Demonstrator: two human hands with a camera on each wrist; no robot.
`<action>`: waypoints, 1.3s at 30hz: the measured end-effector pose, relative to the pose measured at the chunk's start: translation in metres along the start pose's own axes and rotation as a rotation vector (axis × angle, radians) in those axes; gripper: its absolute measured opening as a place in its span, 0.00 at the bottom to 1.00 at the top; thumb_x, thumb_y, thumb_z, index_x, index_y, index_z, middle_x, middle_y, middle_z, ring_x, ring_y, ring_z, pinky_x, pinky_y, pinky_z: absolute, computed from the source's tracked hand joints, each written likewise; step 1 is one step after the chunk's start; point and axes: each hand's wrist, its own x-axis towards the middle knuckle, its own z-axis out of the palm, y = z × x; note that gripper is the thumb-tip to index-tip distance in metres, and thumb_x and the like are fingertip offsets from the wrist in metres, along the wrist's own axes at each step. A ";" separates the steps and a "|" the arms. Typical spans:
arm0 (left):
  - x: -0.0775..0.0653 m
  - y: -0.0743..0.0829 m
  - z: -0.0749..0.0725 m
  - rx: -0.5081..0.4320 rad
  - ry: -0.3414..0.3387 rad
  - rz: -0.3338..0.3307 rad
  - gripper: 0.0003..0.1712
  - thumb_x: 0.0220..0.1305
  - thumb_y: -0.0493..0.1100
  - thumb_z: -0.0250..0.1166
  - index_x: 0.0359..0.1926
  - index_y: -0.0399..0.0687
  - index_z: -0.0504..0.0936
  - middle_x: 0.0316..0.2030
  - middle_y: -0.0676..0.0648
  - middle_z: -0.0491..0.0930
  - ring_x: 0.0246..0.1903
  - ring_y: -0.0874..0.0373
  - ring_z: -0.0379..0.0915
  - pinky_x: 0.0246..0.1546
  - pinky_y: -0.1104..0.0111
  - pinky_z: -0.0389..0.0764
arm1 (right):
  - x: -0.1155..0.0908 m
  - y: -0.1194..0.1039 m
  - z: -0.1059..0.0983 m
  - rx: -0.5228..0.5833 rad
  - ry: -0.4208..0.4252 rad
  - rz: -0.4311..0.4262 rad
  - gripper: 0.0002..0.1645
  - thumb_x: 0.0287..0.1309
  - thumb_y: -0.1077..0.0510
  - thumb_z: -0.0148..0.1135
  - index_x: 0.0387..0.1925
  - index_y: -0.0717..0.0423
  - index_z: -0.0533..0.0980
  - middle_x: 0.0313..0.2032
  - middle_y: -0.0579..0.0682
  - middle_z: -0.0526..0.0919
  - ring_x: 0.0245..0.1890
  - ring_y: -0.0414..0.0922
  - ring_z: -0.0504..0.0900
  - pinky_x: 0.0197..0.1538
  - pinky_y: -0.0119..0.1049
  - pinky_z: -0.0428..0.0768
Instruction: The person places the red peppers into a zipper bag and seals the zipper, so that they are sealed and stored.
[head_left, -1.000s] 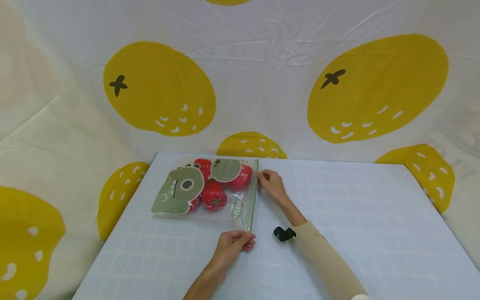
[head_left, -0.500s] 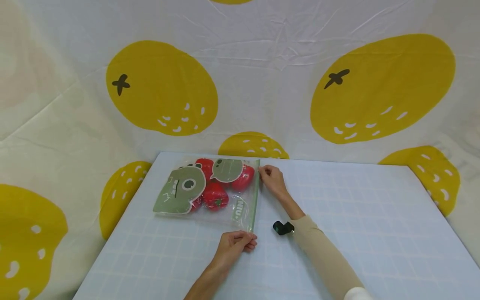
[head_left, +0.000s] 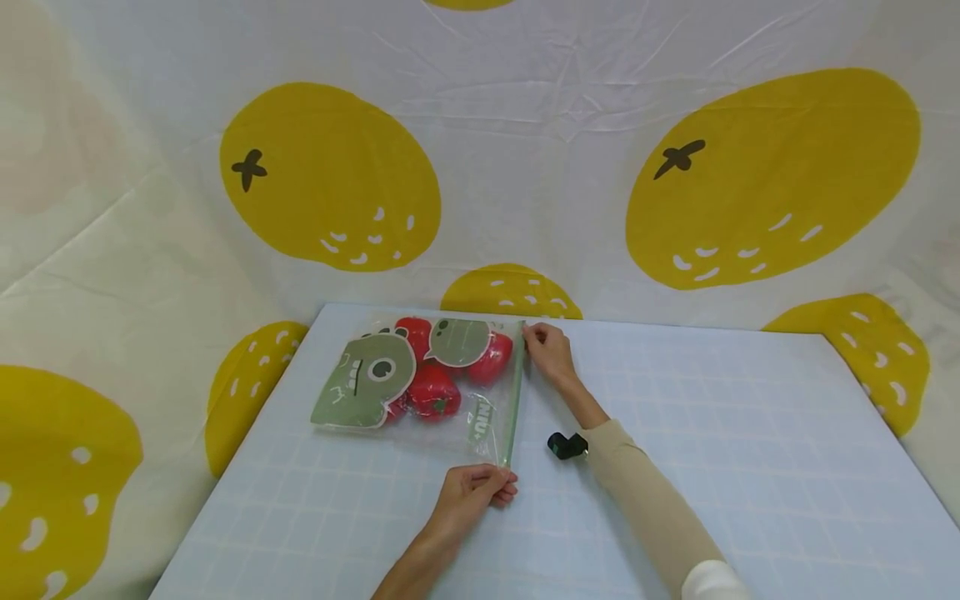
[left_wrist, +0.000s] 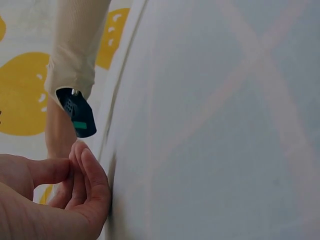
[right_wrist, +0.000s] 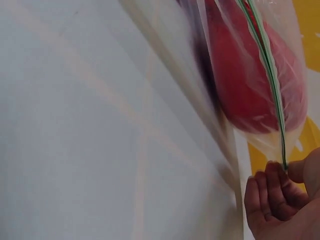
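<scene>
A clear zip bag (head_left: pixel 363 387) with a green one-eyed monster print lies on the table, its zip edge (head_left: pixel 516 400) facing right. Inside it show several red bell peppers (head_left: pixel 433 393), partly covered by the print. My left hand (head_left: pixel 471 496) pinches the near corner of the zip edge between thumb and fingers; in the left wrist view that hand (left_wrist: pixel 75 195) hides the pinched corner. At the far corner, my right hand (head_left: pixel 551 354) pinches the other end. The right wrist view shows the green zip strip (right_wrist: pixel 272 75) running down to the thumb and fingertips of that hand (right_wrist: pixel 282 205).
A pale blue checked cloth covers the table (head_left: pixel 712 450). Behind it hangs a white curtain (head_left: pixel 525 183) with yellow fruit prints. A small black wrist camera (head_left: pixel 567 446) sticks out from the right sleeve (head_left: pixel 648 500).
My right hand has moved a little away from me along the zip edge to its far corner. The left hand keeps its pinch at the near corner. The whole view has shifted slightly.
</scene>
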 end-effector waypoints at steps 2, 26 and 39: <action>0.000 -0.001 0.000 0.002 -0.003 -0.002 0.16 0.73 0.38 0.63 0.44 0.24 0.85 0.33 0.41 0.88 0.29 0.63 0.82 0.36 0.73 0.86 | 0.002 0.001 0.000 -0.003 0.005 0.002 0.19 0.74 0.52 0.59 0.39 0.66 0.83 0.27 0.53 0.82 0.26 0.42 0.75 0.30 0.28 0.74; 0.005 0.000 0.000 0.186 0.037 0.000 0.14 0.72 0.41 0.66 0.38 0.30 0.88 0.27 0.45 0.86 0.22 0.64 0.76 0.23 0.75 0.81 | 0.011 0.002 -0.008 -0.046 -0.059 0.009 0.22 0.77 0.50 0.55 0.43 0.67 0.81 0.32 0.56 0.82 0.31 0.47 0.76 0.33 0.27 0.76; 0.002 0.012 -0.009 0.317 0.072 0.024 0.20 0.69 0.50 0.69 0.27 0.37 0.88 0.20 0.49 0.83 0.15 0.65 0.69 0.14 0.77 0.72 | 0.000 0.004 -0.022 -0.074 -0.064 -0.021 0.15 0.72 0.56 0.61 0.45 0.67 0.79 0.37 0.61 0.86 0.36 0.53 0.85 0.32 0.27 0.78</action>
